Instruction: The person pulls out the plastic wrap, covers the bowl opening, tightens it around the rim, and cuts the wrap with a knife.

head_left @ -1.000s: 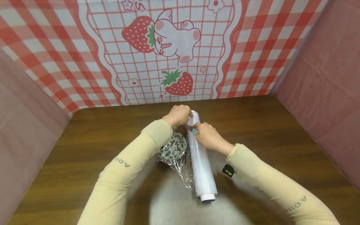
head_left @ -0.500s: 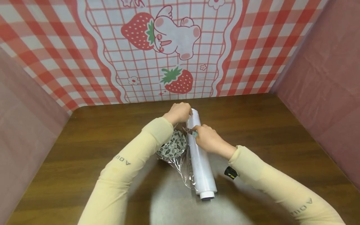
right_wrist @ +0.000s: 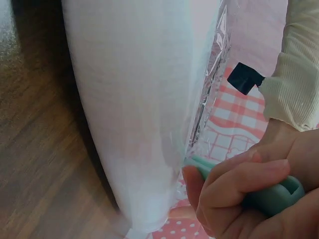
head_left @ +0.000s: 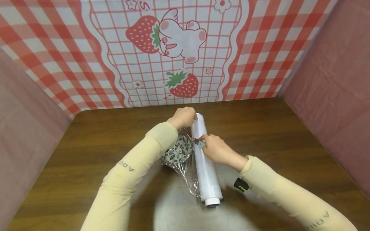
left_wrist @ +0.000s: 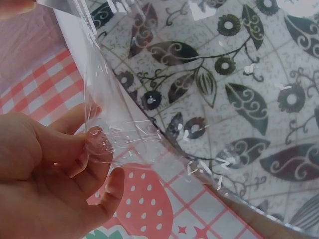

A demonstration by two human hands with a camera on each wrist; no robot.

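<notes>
A bowl (head_left: pixel 177 149) with dark leaf and flower patterns stands mid-table under clear plastic wrap (head_left: pixel 186 175). The wrap stretches from it to a long white roll (head_left: pixel 207 173) lying alongside on the right. At the roll's far end my left hand (head_left: pixel 182 117) pinches the wrap's edge between thumb and fingers; the left wrist view shows the bunched film (left_wrist: pixel 102 144) there. My right hand (head_left: pixel 216 149) grips a knife (head_left: pixel 201 144) by its mint-green handle (right_wrist: pixel 271 199), its blade at the wrap along the roll's left side.
The brown wooden table (head_left: pixel 95 150) carries a pale glare at its front. Behind it hangs a red-and-white checked cloth (head_left: pixel 263 48) with strawberries, flanked by pink side panels (head_left: pixel 332 70). A black wrist camera (head_left: pixel 241 184) sits under the right sleeve.
My right hand and the knife have slid along the roll toward the table's front. The left hand has stayed at the roll's far end, still pinching the wrap.
</notes>
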